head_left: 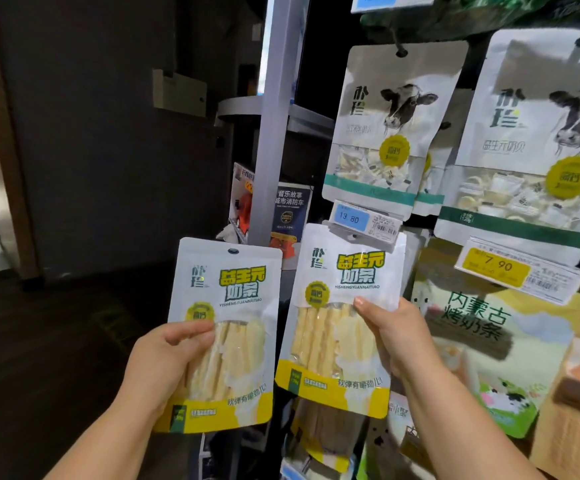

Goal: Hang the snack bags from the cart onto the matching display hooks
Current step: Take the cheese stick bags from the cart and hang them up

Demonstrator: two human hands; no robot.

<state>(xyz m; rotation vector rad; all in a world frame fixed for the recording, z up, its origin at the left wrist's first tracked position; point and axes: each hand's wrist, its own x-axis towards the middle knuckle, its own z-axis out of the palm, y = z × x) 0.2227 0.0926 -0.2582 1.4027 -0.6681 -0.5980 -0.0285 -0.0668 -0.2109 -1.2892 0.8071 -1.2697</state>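
The blue tag point(350, 218) reads "13.80" and sits beside a barcode. Directly below it is the right bag point(344, 282), whose top edge is tucked behind the tag, so I cannot tell whether it is on a hook. The right hand point(395, 334) holds this bag at its right edge, with the thumb flat on the clear window and the fingers curled behind.

Below and left of the tag, well clear of it, the left hand point(164, 355) pinches the left bag point(226, 306) at its left edge, thumb in front and fingers behind. The hang hole at the top of this bag is free. Both bags are white and yellow and read "益生元奶条", "YISHENGYUANNAITIAO" and "软弹有嚼劲儿", with a round "高钙" seal. Pale sticks show through their windows.

Just above the tag hangs a cow bag point(392, 126). A second cow bag point(530, 133), up and to the right, reads "益生元奶贝". Right of the tag and slightly lower is a yellow tag point(496, 266) reading "7.90". Under that is a green bag point(472, 323) marked "内蒙古烤奶条". Left of the blue tag, past a grey post point(274, 133), a box point(290, 209) reads "音乐故事 城市消防车".
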